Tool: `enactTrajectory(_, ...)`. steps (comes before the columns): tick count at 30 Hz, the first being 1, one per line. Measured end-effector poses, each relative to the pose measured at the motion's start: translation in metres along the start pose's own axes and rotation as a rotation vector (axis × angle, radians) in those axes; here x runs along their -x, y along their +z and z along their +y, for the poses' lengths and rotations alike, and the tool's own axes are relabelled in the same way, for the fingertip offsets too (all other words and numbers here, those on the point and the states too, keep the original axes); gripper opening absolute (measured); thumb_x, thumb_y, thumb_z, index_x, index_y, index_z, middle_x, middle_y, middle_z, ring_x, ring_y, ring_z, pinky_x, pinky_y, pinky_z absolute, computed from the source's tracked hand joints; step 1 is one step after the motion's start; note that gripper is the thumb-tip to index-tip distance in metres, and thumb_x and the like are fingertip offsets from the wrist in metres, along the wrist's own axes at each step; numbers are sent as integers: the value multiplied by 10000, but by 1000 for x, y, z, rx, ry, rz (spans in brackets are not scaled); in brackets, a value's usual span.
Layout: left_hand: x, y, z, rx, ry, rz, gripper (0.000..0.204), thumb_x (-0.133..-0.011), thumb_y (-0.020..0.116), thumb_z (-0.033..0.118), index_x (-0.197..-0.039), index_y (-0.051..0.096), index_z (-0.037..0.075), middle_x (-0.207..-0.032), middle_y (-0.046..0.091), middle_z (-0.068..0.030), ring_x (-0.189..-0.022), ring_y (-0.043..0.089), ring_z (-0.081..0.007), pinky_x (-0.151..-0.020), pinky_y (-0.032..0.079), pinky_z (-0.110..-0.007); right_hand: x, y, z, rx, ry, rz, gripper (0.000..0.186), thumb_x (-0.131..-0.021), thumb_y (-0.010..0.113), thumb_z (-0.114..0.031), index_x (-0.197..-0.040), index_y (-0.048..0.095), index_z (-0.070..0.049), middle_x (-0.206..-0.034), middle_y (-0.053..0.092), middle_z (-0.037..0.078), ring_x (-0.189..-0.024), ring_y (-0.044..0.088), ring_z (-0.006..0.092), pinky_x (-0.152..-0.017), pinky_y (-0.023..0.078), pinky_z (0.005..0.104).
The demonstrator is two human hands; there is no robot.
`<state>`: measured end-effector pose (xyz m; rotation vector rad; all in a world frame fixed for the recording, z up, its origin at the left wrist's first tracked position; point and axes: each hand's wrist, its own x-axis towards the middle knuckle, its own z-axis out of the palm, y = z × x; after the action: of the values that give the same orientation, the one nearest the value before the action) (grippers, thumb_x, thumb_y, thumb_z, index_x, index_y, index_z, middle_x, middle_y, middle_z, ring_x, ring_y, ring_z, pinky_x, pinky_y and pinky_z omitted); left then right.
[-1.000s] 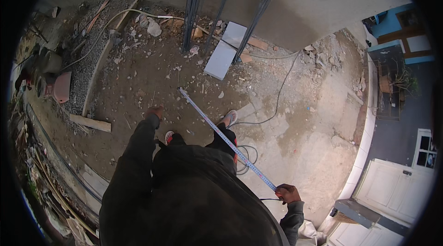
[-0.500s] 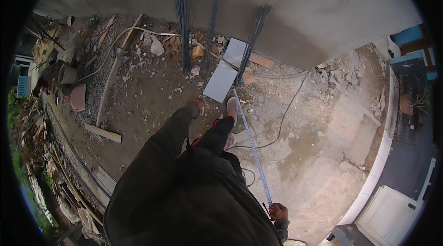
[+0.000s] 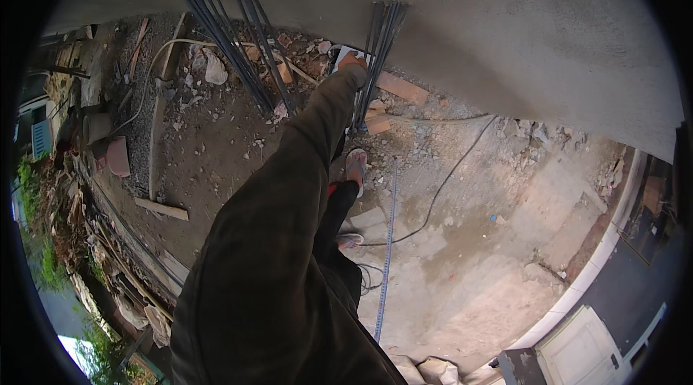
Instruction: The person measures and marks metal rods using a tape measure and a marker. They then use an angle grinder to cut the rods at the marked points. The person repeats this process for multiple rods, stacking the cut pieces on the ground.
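My left arm stretches forward past the reinforcing bars. At its end my left hand (image 3: 351, 63) is closed at the far end of a light grey panel (image 3: 345, 55). My sleeve and the dark steel bars (image 3: 382, 45) hide most of that panel. A measuring tape's pale blade (image 3: 389, 240) lies extended to the right of my feet. Its near end passes out of sight behind my clothing. My right hand does not show. My sandalled foot (image 3: 355, 168) stands just left of the blade's far end.
More long steel bars (image 3: 216, 27) lean at the wall (image 3: 491, 31) on the left. Broken bricks (image 3: 402, 87) and rubble line its foot. A dark cable (image 3: 451, 183) crosses the concrete. Wooden boards (image 3: 160, 209) lie left, and a white door (image 3: 581, 352) is at right.
My left hand has reached forward from beside my leg to the grey panel, whose near part no longer shows. My right hand, earlier holding the tape measure, has left view.
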<state>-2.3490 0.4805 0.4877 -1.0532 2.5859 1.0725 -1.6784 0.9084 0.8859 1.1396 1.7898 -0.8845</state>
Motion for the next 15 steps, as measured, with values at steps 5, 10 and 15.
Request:
enactTrajectory(5,-50,43,-17,136,-165,27,235,-916,624,226,-1116,690,124,-1015,724,-167,-961,686,-377,-843,554,-432,-15,-18,-65,44,-19,-22,207,-855,671,-220,-955,699,-40,-848,696,181,-723,684,276,-662,570,365)
enactTrajectory(10,15,40,-18,97,88,135,178,-988,552,206,-1084,653,95,-873,694,-183,-827,684,-348,-723,530,-464,16,-23,-71,257,-619,40,198,-850,686,-215,-959,692,-49,-860,691,190,-710,677,292,-660,567,369)
enactTrajectory(15,101,-41,-87,429,151,449,238,-1027,536,251,-1096,606,35,-848,661,-138,-782,648,-250,-712,513,-433,-6,-69,-150,77,78,-48,301,-865,628,-243,-947,702,37,-739,658,81,-649,623,158,-565,502,298)
